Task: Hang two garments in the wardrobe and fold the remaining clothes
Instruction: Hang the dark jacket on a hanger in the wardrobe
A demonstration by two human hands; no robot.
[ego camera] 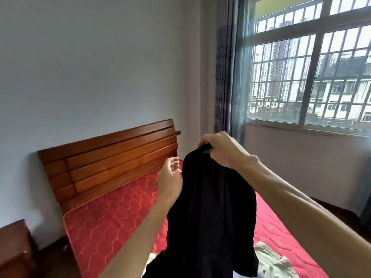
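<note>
Above the red mattress (112, 217), the right hand (222, 151) keeps a tight grip on the top of one black garment (210, 207), which hangs free. The left hand (170, 181) hovers beside its edge, grip loose, holding nothing. One beige garment (275, 261) lies on the mattress.

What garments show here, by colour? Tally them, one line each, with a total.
Black: 1, the black garment, held up by the right hand.
Beige: 1, the beige garment, lying on the red mattress.
Total: 2. A pale sliver at the black garment's lower left is too hidden to count.
</note>
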